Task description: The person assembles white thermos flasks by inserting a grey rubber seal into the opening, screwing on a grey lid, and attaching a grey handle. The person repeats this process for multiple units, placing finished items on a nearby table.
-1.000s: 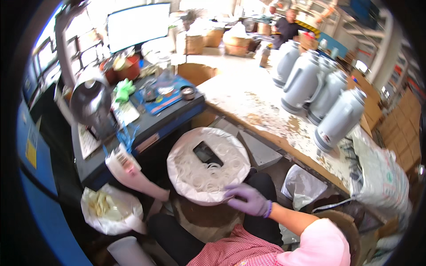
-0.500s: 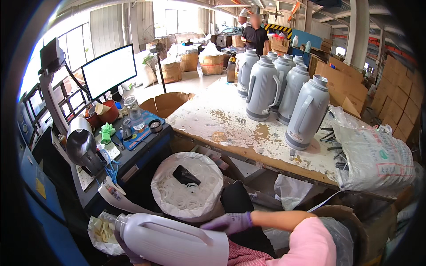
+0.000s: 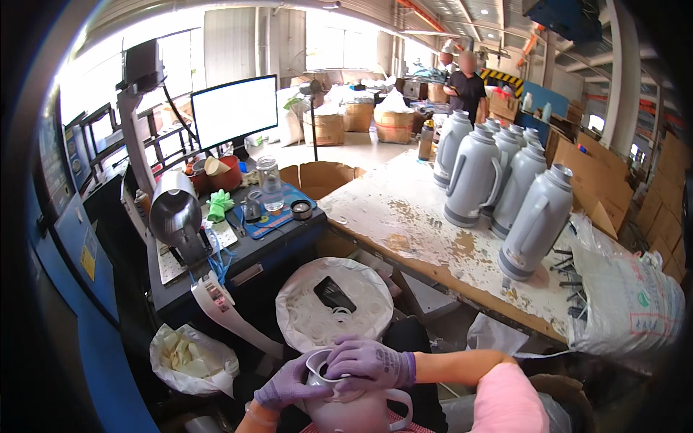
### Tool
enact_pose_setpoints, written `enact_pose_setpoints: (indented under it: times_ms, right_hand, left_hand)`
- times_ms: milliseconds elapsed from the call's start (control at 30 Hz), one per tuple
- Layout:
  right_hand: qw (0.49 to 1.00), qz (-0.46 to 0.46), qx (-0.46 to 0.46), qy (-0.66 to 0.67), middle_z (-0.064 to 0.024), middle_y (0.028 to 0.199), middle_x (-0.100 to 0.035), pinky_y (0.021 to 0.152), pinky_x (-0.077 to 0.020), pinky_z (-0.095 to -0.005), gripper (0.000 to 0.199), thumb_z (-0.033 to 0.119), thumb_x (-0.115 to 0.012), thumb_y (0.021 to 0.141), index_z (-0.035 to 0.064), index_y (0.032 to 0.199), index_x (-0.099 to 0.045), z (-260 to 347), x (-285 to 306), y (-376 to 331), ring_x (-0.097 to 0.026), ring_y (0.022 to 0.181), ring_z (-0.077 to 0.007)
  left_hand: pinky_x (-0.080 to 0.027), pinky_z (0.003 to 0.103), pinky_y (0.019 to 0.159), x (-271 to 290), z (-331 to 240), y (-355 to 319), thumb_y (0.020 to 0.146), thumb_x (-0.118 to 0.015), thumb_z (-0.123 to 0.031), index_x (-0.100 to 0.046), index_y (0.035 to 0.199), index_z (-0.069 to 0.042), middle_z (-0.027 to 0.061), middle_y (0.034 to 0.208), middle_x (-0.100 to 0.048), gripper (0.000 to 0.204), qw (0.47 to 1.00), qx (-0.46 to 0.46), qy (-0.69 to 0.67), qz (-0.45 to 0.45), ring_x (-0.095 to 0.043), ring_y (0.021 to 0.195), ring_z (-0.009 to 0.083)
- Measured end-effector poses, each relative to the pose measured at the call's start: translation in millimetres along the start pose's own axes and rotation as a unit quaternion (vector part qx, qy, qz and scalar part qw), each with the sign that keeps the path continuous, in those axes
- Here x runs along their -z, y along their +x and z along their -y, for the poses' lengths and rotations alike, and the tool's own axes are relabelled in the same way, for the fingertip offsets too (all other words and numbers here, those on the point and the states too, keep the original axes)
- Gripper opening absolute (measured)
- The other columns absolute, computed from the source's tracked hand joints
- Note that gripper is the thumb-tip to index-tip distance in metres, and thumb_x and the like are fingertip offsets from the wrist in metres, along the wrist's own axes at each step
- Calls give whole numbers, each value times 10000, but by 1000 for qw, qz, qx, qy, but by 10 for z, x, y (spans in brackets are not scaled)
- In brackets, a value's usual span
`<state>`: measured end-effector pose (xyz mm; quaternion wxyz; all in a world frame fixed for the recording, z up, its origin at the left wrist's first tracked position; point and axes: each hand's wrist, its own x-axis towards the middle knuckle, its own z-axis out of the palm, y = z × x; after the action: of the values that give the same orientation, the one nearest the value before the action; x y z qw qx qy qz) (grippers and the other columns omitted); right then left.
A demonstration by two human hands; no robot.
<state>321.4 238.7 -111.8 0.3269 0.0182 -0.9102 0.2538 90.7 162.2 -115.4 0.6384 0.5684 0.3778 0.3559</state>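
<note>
A light grey thermos flask (image 3: pixel 350 414) stands upright at my lap, its side handle toward the right and its lower part cut off by the picture's edge. My left hand (image 3: pixel 292 384), in a purple glove, grips the flask's neck beside the spout. Over the flask's mouth bends my gloved right hand (image 3: pixel 369 362), its fingers closed on the rim; whether a small part is under them is hidden. Just beyond is a white-lined tub (image 3: pixel 289 317) of translucent rings (image 3: pixel 317 328), with a black phone (image 3: pixel 335 296) lying on them.
Several grey flasks (image 3: pixel 473 177) stand on the worn table (image 3: pixel 393 216), near a white woven sack (image 3: pixel 628 296). At left are a monitor (image 3: pixel 234 112), a metal fixture (image 3: pixel 175 213) and a label roll (image 3: pixel 213 290). A bag of pale pieces (image 3: pixel 191 361) sits below. A person (image 3: pixel 468 90) stands far back.
The flask has gone from lying across my lap to upright. My right hand has moved from its side to its mouth, and my left now holds the neck. The view has swung left.
</note>
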Motion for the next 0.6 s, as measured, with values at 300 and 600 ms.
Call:
enact_pose_setpoints:
  times_ms: [300,600]
  right_hand:
    - [995,75,-59,13,-90,703,-575,874,-464,-437,262,260,-621,927,71,746,-596,-116,-37,150,-614,748,-313]
    - [936,-346,-59,-31,-148,996,-685,832,-552,-354,186,52,-541,915,-31,1029,-662,-643,1297,664,-673,920,-231]
  left_hand:
    - [-458,327,1036,6,407,172,744,-879,-281,-529,1369,-16,46,1256,-630,763,997,-49,-32,-50,-582,1155,151]
    - [-446,331,1052,139,36,-192,692,-902,-193,-570,1354,-18,77,1262,-649,761,989,-29,-64,-129,-592,1177,161]
